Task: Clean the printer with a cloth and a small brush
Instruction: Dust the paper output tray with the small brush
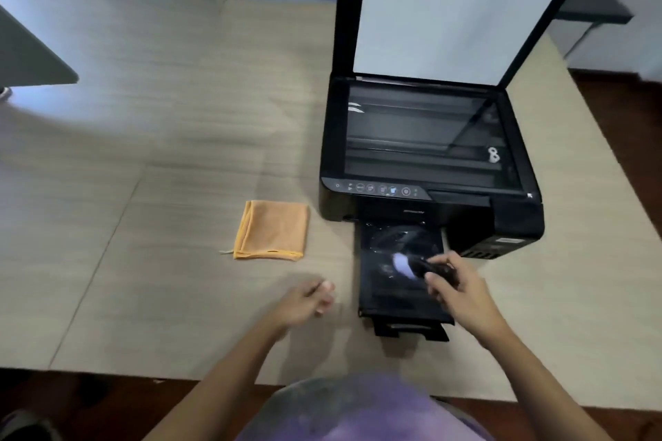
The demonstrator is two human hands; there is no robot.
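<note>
I am gripping the small brush (pixel 412 267) in my right hand (pixel 460 292) over the printer (pixel 430 154) output tray (pixel 401 301), left hand (pixel 308 302) loosely curled holding nothing, cloth (pixel 272 230) lying beside; pressing hard risks snapping this 1 extended tray.

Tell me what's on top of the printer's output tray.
On the tray the brush sweeps, held by the right hand, white bristles touching the black surface with pale dust smears. The hand covers the tray's right edge.

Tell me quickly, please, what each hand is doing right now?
Left hand: loosely curled, holding nothing, over the table.
Right hand: closed on the small brush, bristles on the printer's output tray.
</note>
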